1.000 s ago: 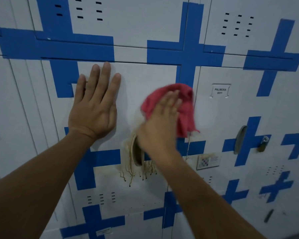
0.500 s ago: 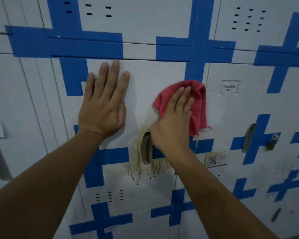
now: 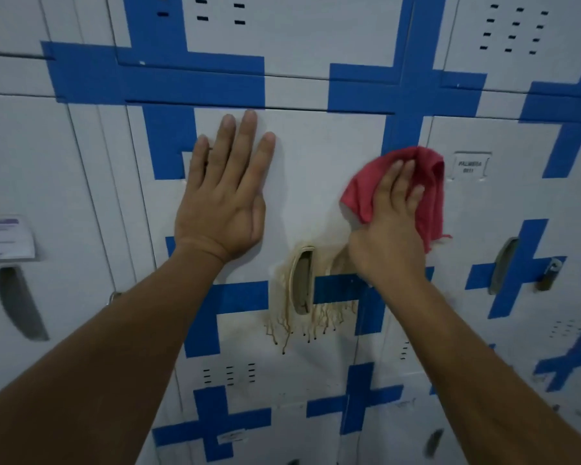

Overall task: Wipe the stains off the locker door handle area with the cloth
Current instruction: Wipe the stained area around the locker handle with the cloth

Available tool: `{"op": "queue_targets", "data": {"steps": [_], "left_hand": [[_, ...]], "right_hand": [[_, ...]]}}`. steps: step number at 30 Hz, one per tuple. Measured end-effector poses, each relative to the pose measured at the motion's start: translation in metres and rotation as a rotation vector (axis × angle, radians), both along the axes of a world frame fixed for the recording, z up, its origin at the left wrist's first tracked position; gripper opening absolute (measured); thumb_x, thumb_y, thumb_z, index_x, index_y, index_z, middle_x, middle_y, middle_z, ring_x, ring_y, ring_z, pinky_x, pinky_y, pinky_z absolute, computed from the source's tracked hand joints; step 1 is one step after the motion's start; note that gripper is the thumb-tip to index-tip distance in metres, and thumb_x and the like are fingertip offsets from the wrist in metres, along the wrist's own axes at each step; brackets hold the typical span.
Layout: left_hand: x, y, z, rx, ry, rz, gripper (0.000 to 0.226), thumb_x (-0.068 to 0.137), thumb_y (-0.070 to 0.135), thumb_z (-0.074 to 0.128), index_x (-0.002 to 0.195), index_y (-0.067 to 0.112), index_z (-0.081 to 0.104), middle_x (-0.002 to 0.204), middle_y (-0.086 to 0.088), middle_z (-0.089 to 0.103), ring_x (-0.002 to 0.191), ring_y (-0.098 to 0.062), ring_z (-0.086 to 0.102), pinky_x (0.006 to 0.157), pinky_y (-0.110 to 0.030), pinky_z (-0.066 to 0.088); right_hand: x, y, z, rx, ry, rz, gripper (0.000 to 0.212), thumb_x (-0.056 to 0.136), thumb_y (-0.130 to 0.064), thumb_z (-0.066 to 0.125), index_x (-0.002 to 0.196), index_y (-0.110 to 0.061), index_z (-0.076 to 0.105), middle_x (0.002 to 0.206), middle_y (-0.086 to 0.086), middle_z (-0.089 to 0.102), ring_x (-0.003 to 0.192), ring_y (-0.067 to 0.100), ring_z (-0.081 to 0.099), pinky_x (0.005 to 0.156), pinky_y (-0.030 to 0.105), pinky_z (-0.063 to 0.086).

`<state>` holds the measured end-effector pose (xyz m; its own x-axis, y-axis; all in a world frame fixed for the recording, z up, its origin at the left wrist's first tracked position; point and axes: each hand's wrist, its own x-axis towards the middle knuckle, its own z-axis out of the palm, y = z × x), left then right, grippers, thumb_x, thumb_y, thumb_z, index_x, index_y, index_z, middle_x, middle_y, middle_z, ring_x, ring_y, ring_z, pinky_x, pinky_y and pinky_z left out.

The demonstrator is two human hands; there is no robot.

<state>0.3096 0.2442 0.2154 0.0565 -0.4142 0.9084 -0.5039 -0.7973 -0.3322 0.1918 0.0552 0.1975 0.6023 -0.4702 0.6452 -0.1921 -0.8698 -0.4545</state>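
Observation:
A white locker door [image 3: 316, 169] with blue tape crosses fills the middle of the view. Its recessed handle [image 3: 302, 280] is ringed by brown stains [image 3: 282, 327] that run down in thin drips below it. My left hand [image 3: 225, 196] lies flat on the door, fingers spread, up and left of the handle. My right hand [image 3: 389, 229] presses a red cloth [image 3: 426, 189] against the door up and right of the handle, at the door's right edge. The palm hides part of the smear beside the handle.
Neighbouring lockers surround the door. The right one has a name label [image 3: 469, 166], a handle [image 3: 503, 263] and a padlock [image 3: 549, 273]. The left one carries a paper label [image 3: 5, 238] above a dark handle [image 3: 21, 303]. Vent slots [image 3: 228, 374] sit below the stains.
My right hand and the red cloth have slid to the right, off the handle, so the handle and its stains now show. My left hand has stayed flat on the door.

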Motion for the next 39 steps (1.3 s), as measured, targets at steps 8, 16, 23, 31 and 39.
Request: {"op": "queue_targets", "data": {"steps": [8,16,23,31,39], "left_hand": [[0.000,0.001,0.002,0.006,0.013,-0.007,0.066,0.102,0.030,0.034,0.160,0.012,0.011,0.166,-0.018,0.009,0.153,-0.036,0.006,0.124,-0.044,-0.007],[-0.004,-0.007,0.004,0.001,-0.006,-0.004,0.068,0.097,0.026,0.034,0.160,0.011,0.012,0.166,-0.017,0.009,0.153,-0.037,0.006,0.124,-0.045,-0.008],[0.001,-0.001,0.000,-0.008,-0.013,-0.027,0.065,0.102,0.030,0.039,0.159,0.010,0.018,0.165,-0.020,0.014,0.153,-0.037,0.010,0.125,-0.044,-0.006],[-0.001,-0.002,-0.002,-0.014,0.003,0.007,0.067,0.098,0.026,0.034,0.160,0.010,0.013,0.166,-0.018,0.009,0.153,-0.036,0.006,0.125,-0.045,-0.007],[-0.001,0.000,0.000,-0.009,0.017,-0.013,0.069,0.097,0.026,0.036,0.160,0.010,0.014,0.166,-0.018,0.010,0.153,-0.036,0.006,0.125,-0.044,-0.008]], "right_hand": [[0.013,0.060,-0.015,-0.358,-0.023,0.228,0.093,0.094,-0.029,0.053,0.150,-0.025,-0.022,0.159,-0.004,-0.025,0.144,0.025,-0.026,0.113,0.041,-0.015],[-0.008,0.005,-0.007,-0.084,0.031,-0.021,0.104,0.089,-0.024,0.056,0.139,-0.015,-0.035,0.158,0.009,-0.027,0.145,0.038,-0.019,0.119,0.055,0.009],[0.013,0.074,-0.017,-0.312,0.007,0.284,0.091,0.093,-0.026,0.051,0.152,-0.025,-0.018,0.161,-0.003,-0.019,0.145,0.025,-0.025,0.120,0.049,-0.004],[-0.001,-0.010,-0.010,-0.049,-0.050,-0.031,0.099,0.088,-0.014,0.052,0.149,-0.012,-0.025,0.160,0.008,-0.024,0.146,0.035,-0.018,0.120,0.048,-0.002],[0.015,0.061,-0.031,-0.310,0.001,0.236,0.097,0.092,-0.027,0.052,0.150,-0.023,-0.024,0.159,-0.001,-0.028,0.144,0.024,-0.029,0.120,0.048,-0.008]]}}
